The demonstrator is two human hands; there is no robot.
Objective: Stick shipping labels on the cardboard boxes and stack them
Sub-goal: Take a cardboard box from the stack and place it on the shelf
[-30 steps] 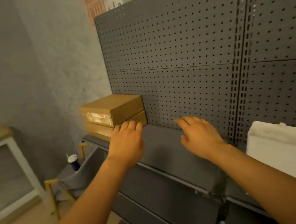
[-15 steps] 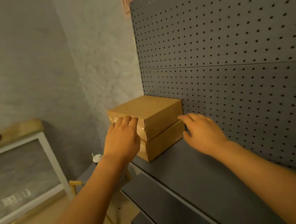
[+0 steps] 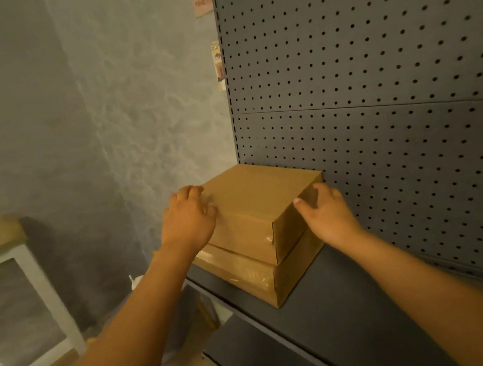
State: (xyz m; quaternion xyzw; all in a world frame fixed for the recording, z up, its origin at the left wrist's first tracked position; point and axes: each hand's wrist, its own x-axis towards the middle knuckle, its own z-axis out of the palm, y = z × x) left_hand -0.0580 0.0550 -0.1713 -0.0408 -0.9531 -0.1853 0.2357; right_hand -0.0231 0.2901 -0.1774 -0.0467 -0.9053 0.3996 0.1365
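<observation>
On the shelf (image 3: 330, 295), both hands grip the top box (image 3: 255, 199) of two.

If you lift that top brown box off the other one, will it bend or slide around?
The top flat brown cardboard box probably stays stiff: its edges look straight and square. It may slide easily, since it sits on glossy tape across the lower brown cardboard box. With the left hand and right hand on opposite sides, it should lift level.
</observation>
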